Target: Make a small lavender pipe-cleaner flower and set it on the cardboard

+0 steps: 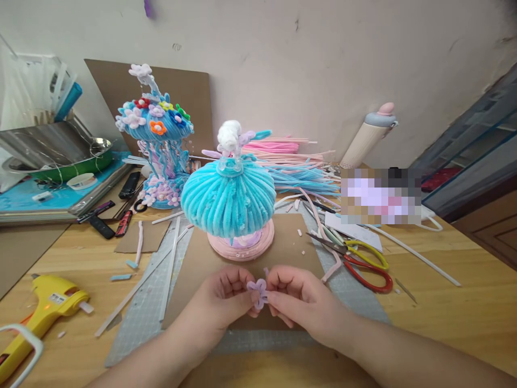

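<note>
Between my two hands is a small lilac pipe-cleaner flower (262, 291) with looped petals. My left hand (228, 296) pinches its left side between thumb and fingers. From the other side, my right hand (301, 296) grips the flower's right edge, fingers curled; a bit of lilac stem pokes up by them. Just beyond my hands stands a turquoise pipe-cleaner lampshade shape (228, 196), topped with a white fuzzy ball (229, 134), above a round pink base (242, 245). Brown cardboard (189, 280) lies beneath on a grey cutting mat (133, 323).
A yellow glue gun (56, 302) lies at left. Scissors (363, 264) with red and yellow handles rest at right. Behind are a flower-covered blue jellyfish-like piece (157, 126), pink pipe cleaners (274, 145), blue pipe cleaners (302, 178), a cream bottle (365, 143) and a metal pot (48, 145).
</note>
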The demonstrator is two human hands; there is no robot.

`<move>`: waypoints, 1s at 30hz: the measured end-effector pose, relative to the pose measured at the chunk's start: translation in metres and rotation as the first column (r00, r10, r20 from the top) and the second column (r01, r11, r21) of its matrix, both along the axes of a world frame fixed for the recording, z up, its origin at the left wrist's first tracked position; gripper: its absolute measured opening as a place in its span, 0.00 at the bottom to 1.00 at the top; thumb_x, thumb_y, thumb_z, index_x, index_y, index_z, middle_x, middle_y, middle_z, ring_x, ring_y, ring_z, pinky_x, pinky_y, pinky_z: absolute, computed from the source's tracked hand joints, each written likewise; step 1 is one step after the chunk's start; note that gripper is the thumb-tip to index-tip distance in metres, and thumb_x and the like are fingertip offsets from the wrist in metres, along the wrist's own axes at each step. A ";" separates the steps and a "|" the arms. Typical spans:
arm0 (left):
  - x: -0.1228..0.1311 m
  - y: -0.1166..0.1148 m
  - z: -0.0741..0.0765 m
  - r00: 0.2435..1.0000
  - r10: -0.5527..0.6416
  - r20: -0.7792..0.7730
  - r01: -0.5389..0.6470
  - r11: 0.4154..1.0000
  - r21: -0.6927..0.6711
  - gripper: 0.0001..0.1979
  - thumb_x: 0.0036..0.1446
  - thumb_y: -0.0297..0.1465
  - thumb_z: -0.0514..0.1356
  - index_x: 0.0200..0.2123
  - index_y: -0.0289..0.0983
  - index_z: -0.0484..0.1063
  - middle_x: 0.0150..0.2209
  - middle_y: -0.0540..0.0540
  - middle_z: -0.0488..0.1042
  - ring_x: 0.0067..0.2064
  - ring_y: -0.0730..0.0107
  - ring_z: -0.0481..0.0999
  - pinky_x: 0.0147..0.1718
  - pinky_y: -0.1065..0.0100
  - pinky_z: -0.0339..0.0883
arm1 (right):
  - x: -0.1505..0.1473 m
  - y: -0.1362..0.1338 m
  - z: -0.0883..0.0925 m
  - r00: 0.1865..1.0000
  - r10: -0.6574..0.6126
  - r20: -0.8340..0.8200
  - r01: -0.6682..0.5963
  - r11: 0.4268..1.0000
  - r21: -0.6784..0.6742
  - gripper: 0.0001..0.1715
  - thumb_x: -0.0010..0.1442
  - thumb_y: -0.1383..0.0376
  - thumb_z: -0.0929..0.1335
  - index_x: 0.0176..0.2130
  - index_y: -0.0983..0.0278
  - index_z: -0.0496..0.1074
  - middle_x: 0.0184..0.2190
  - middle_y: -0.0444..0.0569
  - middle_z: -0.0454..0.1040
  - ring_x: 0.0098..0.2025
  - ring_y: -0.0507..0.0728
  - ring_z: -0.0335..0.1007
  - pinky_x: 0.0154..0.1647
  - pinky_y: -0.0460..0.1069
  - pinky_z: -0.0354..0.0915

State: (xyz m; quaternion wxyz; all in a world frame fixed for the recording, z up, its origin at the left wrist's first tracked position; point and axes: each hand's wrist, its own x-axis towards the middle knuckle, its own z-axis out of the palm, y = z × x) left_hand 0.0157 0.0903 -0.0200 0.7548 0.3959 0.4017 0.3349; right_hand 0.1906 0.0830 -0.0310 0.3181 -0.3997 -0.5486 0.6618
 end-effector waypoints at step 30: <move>-0.005 -0.004 0.000 0.989 -0.050 0.141 0.064 0.993 -0.096 0.08 0.49 0.29 0.66 0.30 0.33 0.70 0.29 0.48 0.74 0.30 0.75 0.70 0.33 0.71 0.63 | 0.002 0.003 0.002 0.999 -0.030 0.015 0.028 0.990 0.138 0.12 0.54 0.59 0.70 0.32 0.66 0.70 0.28 0.45 0.72 0.32 0.51 0.66 0.35 0.45 0.62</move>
